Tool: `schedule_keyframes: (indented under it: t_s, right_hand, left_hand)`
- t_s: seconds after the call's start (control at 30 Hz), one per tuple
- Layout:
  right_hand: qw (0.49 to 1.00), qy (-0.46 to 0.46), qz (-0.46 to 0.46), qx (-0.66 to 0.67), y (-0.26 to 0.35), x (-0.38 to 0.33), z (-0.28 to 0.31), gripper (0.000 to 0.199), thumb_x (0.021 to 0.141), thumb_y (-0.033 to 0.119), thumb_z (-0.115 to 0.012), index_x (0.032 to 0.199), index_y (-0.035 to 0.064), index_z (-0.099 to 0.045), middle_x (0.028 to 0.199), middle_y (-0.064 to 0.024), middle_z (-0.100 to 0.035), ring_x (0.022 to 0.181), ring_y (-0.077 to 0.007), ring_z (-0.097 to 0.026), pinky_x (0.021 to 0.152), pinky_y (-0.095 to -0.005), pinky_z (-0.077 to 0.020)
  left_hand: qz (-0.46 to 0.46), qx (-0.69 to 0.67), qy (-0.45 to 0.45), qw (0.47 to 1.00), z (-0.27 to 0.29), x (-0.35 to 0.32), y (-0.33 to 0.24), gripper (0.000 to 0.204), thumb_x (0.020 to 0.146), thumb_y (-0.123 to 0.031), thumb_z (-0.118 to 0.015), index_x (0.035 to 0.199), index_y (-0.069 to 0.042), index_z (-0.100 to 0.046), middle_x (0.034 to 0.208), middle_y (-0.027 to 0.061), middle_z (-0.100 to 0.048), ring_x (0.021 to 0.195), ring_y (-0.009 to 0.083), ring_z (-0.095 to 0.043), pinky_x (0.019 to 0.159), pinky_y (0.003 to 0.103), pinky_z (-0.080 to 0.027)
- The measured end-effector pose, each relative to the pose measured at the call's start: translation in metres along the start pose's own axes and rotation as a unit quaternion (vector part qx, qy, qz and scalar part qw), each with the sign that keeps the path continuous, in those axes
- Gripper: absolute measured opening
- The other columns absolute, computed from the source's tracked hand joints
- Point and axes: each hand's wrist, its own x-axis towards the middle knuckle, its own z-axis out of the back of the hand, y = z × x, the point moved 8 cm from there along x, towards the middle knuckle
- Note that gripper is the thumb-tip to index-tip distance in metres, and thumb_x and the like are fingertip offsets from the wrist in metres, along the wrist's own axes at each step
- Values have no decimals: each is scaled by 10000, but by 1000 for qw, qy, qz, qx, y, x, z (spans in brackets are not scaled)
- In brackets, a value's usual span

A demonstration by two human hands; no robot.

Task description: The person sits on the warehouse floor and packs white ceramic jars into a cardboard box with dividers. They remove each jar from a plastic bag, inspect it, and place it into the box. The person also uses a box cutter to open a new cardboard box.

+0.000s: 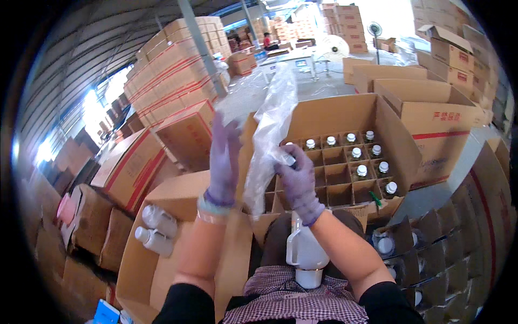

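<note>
**Bagging station: both gloved hands raised at a clear plastic bag**

Head view. The left hand (225, 162), in a purple glove, was raised with its fingers straight and held together, flat, pointing upward. It stood just beside the clear plastic bag (271, 127); contact with the film could not be confirmed. The right hand (298, 183), also in a purple glove, was closed around the bag's lower part, fingers curled and pinching the film, with what appeared to be a small bottle cap showing at the fingertips. The bag rose from that grip, tall and crumpled, in front of the open divided carton (399, 135).

The carton stood just beyond the hands, its flaps open and its interior split by cardboard dividers. Capped bottles (362, 170) occupied the cells along the back and right side; the nearer cells showed none.

A white plastic jug (304, 251) sat on the person's lap, below the right forearm, neck toward the body. To the left, two white bottles (156, 229) lay on their sides in a low open box (183, 186). Stacked sealed cartons (172, 70) filled the background left.
</note>
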Motion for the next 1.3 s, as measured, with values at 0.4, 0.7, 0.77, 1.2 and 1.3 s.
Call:
schedule_keyframes:
  t_s: [0.4, 0.7, 0.77, 1.2, 1.3]
  right_hand:
    - [943, 56, 19, -327, -18, 15, 60, 132, 807, 39, -617, 927, 90, -594, 750, -61, -599, 684, -174, -598, 681, -309, -474]
    - [771, 255, 101, -575, -145, -54, 162, 272, 764, 136, -692, 1012, 77, -598, 965, -144, -581, 936, -356, -600, 809, -442, -496]
    - [828, 249, 85, -495, -128, -71, 168, 268, 750, 121, -689, 988, 45, -593, 946, -159, -577, 935, -379, -590, 823, -452, -500]
    - [908, 258, -132, -302, -2, -258, 140, 675, 782, 355, -785, 1327, 62, -516, 1261, -195, -546, 1213, -383, -524, 1082, -462, -407]
    - [927, 130, -58, -348, 37, -261, 144, 946, 677, 317, -875, 1477, 140, -403, 1409, -253, -382, 1256, -466, -494, 1055, -466, -460]
  left_hand:
    - [276, -264, -104, 918, 30, -107, 229, 326, 926, -59, -632, 1246, 0, -611, 1233, 101, -653, 1122, 218, -631, 975, 342, -518]
    - [357, -188, 114, 908, -41, -175, 293, 227, 908, -188, -635, 1079, -44, -596, 973, 33, -584, 881, 152, -558, 758, 308, -480]
    - [331, -111, 160, 923, -56, -185, 254, 312, 873, -309, -682, 1007, -53, -565, 886, 14, -526, 802, 129, -507, 683, 292, -441]
    - [410, -142, 44, 900, -61, -268, 155, 348, 978, -198, -475, 1194, 20, -638, 1141, 146, -662, 1021, 223, -627, 888, 386, -510]
    - [197, -20, 168, 966, -109, -216, 95, 395, 1044, -261, -428, 1232, 46, -590, 1165, 168, -666, 1043, 262, -646, 868, 383, -522]
